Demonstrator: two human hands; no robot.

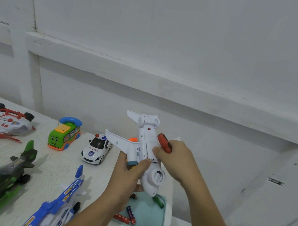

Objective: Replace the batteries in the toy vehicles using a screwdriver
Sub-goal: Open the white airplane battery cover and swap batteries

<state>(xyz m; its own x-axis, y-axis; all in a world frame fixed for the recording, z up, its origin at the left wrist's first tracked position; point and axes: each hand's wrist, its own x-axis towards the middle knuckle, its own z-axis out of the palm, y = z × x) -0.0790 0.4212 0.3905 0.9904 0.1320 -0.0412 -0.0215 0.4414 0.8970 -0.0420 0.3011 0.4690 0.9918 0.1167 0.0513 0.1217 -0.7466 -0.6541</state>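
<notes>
Our left hand grips the upturned plane above the tray, near right. Our right hand grips the screwdriver at its underside. A tilted tip may slip, gouging plastic.

Only one word actually reads here: POLICE, in red capitals across the hood of the white police car on the bench. Right under it there's a blue shield badge, but whatever's inside it is too small to make out.

The green jet and the blue plane both carry yellow-and-blue sticker strips with some lettering, all blurred. Same story for the round badge on the red-and-white helicopter, and for the print on the red battery and the purple battery in the tray. The white airplane has a small blue mark on its underside, unreadable too.
</notes>
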